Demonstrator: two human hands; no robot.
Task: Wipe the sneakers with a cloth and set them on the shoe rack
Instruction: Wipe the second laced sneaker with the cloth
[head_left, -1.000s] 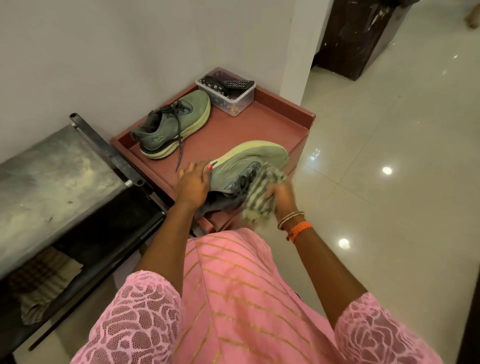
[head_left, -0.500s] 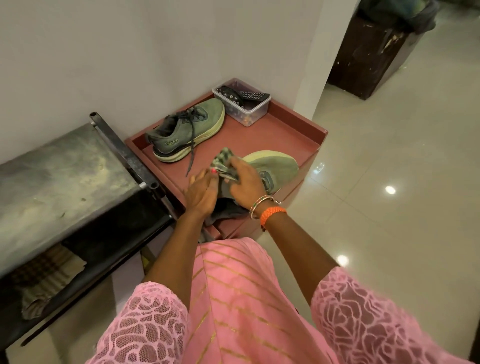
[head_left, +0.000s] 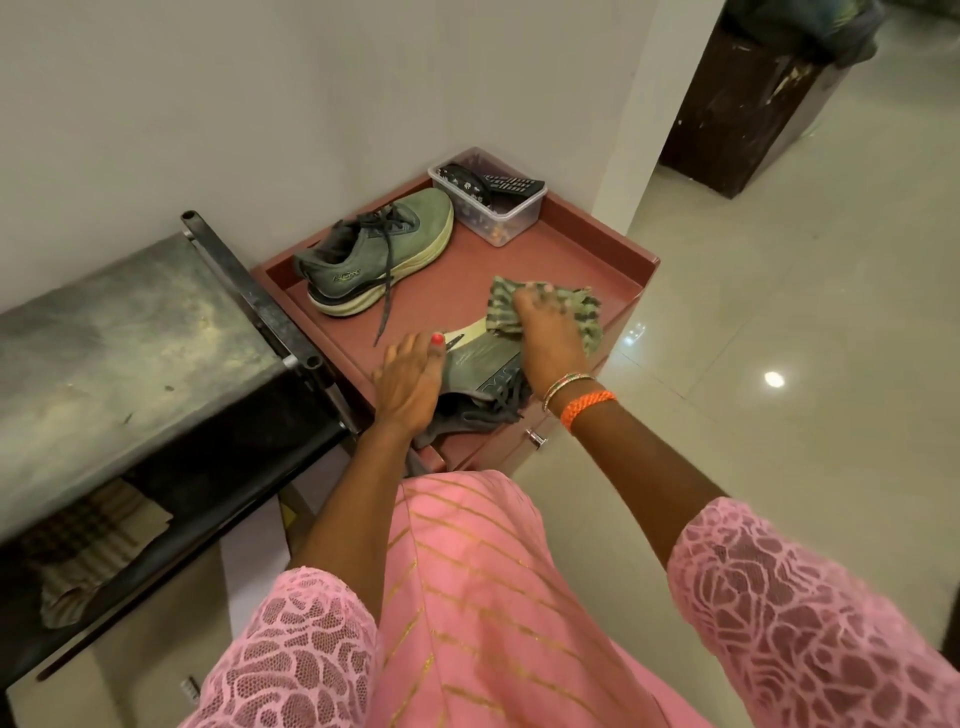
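A green sneaker (head_left: 480, 364) lies on its side at the front of the reddish cabinet top (head_left: 597, 249). My left hand (head_left: 408, 382) grips its heel end. My right hand (head_left: 545, 332) presses a striped green cloth (head_left: 584, 312) over the sneaker's toe, which is hidden under it. The second green sneaker (head_left: 379, 254) stands upright at the back of the same top, its dark lace trailing forward. To the left stands a dark metal shoe rack (head_left: 130, 332).
A clear plastic box (head_left: 488, 200) with remotes sits in the cabinet's back corner. A folded checked cloth (head_left: 88, 551) lies on the rack's lower shelf. A dark wooden stand (head_left: 743, 93) is at the upper right on the glossy tiled floor (head_left: 779, 338).
My right hand with the cloth has swept from the sneaker's middle, near my left hand, out to its toe end. My left hand keeps hold of the heel.
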